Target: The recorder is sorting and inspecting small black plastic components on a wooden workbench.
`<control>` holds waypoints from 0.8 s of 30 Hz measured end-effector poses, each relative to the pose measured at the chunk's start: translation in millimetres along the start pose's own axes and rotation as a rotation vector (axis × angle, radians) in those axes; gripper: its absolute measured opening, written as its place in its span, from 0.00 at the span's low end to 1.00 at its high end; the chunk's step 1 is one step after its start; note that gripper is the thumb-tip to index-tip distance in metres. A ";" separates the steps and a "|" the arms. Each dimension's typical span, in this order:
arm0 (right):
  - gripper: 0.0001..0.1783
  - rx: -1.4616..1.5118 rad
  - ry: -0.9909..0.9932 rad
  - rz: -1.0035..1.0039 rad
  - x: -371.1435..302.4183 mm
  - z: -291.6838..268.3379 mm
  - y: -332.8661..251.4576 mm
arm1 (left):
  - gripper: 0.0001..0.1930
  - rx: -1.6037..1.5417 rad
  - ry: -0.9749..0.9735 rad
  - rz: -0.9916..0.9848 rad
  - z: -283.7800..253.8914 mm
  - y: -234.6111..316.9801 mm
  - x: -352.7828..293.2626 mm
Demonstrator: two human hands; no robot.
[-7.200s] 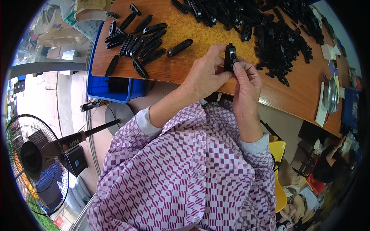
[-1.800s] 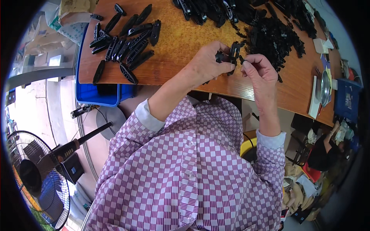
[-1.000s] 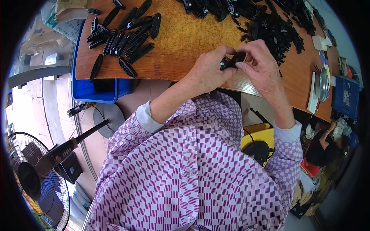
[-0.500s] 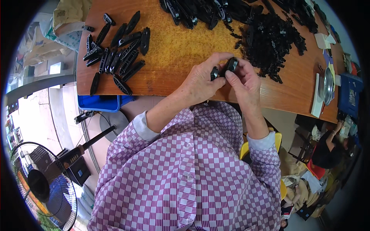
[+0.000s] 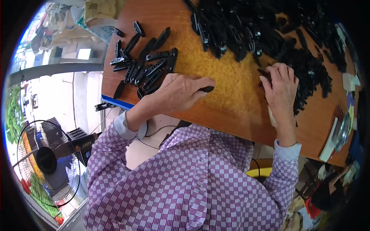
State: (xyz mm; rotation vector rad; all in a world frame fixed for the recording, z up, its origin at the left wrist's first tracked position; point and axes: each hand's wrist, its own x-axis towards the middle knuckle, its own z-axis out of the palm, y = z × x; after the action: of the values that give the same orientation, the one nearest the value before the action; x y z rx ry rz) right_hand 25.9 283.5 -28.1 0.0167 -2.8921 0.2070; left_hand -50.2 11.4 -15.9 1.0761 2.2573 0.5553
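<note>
My left hand (image 5: 179, 90) is closed around a black, elongated plastic piece (image 5: 207, 89). Only its rounded end sticks out past the thumb and forefinger; the rest is hidden in the palm. On the right, my right hand (image 5: 282, 86) reaches to the left edge of a heap of small black plastic parts (image 5: 314, 77). Its fingers are bent and spread, the thumb apart from them. A dark bit (image 5: 263, 72) shows beside the thumb and forefinger. Several long black plastic pieces (image 5: 156, 69) with pale outlines lie loosely on the table beyond my left hand.
A big pile of longer black parts (image 5: 231, 30) covers the far side of the wooden table (image 5: 231, 119). At the right edge are a metal dish (image 5: 341, 133) and a white strip (image 5: 328, 140). A fan (image 5: 47, 159) stands at left. A person (image 5: 325, 192) sits at lower right.
My hands, together before, have parted: the left moved left with a black piece, the right went right to the heap. The view has turned and shifted, so the table appears tilted.
</note>
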 end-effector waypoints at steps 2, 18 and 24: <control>0.12 -0.008 -0.058 -0.014 6.8 7.1 7.6 | 0.12 0.160 0.033 0.004 -9.7 -5.0 -3.9; 0.04 0.810 -0.004 0.359 4.3 18.5 32.1 | 0.14 0.608 0.574 0.287 -47.8 -71.4 81.1; 0.08 2.239 -0.114 0.669 -22.8 7.6 16.3 | 0.14 0.756 0.512 0.419 -50.2 -80.6 84.1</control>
State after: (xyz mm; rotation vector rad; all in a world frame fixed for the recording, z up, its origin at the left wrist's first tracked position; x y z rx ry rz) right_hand 45.8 298.4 -43.1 -0.4740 -1.0543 2.9665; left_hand -171.2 25.1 -51.6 1.9929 2.7900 0.1126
